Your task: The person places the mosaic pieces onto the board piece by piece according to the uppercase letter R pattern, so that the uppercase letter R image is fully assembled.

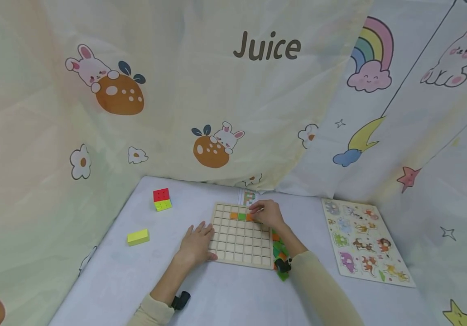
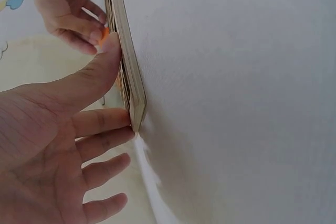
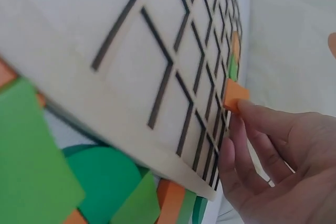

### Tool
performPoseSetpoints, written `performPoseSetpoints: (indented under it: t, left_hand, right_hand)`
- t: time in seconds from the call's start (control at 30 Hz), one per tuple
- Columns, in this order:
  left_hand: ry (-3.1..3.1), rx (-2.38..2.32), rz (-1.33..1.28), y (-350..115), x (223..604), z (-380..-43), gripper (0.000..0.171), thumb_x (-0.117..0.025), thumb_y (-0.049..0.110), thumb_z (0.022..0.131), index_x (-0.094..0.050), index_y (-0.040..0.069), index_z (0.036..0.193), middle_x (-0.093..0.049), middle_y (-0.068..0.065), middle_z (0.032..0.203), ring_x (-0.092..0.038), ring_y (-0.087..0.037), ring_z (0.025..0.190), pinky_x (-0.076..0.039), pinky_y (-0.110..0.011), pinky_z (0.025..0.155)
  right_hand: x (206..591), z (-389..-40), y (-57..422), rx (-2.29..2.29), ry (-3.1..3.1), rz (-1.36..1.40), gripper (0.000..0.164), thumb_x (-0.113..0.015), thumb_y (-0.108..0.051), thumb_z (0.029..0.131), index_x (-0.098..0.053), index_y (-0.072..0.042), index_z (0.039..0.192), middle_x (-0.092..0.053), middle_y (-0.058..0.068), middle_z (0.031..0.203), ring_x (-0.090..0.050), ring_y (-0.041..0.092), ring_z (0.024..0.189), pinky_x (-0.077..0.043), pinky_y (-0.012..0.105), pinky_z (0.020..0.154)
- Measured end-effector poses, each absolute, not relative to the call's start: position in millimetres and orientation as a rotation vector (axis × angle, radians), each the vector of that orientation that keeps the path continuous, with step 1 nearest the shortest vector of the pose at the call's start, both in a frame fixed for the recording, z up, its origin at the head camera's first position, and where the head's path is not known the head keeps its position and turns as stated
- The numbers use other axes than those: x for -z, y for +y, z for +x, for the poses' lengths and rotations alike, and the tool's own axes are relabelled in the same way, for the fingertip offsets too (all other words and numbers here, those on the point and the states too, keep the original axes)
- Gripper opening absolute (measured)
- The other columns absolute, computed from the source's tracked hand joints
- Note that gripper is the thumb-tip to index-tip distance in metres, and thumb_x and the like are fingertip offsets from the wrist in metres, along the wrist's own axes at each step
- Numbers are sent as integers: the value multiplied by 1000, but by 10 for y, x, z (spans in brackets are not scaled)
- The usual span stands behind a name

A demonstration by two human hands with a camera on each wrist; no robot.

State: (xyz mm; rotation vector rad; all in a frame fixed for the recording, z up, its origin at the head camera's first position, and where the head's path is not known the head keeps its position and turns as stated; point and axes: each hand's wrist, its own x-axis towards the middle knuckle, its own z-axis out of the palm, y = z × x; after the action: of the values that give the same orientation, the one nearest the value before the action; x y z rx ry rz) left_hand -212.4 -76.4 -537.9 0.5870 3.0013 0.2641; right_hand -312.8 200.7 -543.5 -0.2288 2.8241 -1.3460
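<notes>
A wooden grid board (image 1: 239, 246) lies on the white table. In one of its upper rows sit an orange square tile (image 1: 234, 216) and a green square tile (image 1: 242, 217) side by side. My right hand (image 1: 267, 213) pinches another orange tile (image 3: 236, 96) between thumb and fingers, right at the grid beside the green one. At the board's left edge rests my left hand (image 1: 195, 244), its thumb and nearest fingertips touching the rim and the other fingers spread, as the left wrist view (image 2: 58, 129) shows.
Loose green and orange pieces (image 1: 280, 249) lie along the board's right side. A printed pattern card (image 1: 249, 196) is behind the board. To the left are a red and yellow cube (image 1: 161, 199) and a yellow block (image 1: 138, 237). An animal puzzle board (image 1: 365, 244) lies at right.
</notes>
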Motion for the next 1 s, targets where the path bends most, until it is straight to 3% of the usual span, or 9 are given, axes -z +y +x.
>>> performPoseSetpoints:
  t: [0.33, 0.63, 1.0]
  left_hand:
    - [3003, -269, 583, -766, 5388, -2127, 89, -92, 44, 75, -59, -2, 144, -52, -16, 156, -37, -38, 151, -30, -61, 122]
    - [3000, -279, 585, -762, 5376, -2117, 89, -92, 43, 76, -59, -3, 144, -51, -16, 156, -37, -38, 152, -30, -62, 122]
    - [3006, -276, 594, -765, 5382, -2120, 89, -92, 44, 75, -59, -3, 143, -52, -17, 156, -38, -38, 151, -30, -61, 121]
  right_hand:
    - [5473, -3132, 2000, 1269, 2881, -275, 18, -84, -2, 86, -80, -7, 102, -79, 2, 90, -73, 13, 79, -61, 39, 83]
    - [5427, -3057, 2162, 1321, 2945, -270, 16, -80, -1, 89, -80, -4, 105, -79, 9, 96, -76, 23, 85, -63, 41, 78]
    - [5396, -2984, 2439, 1211, 3044, -130, 13, -76, -4, 93, -80, -9, 104, -78, 3, 95, -72, 23, 92, -59, 44, 83]
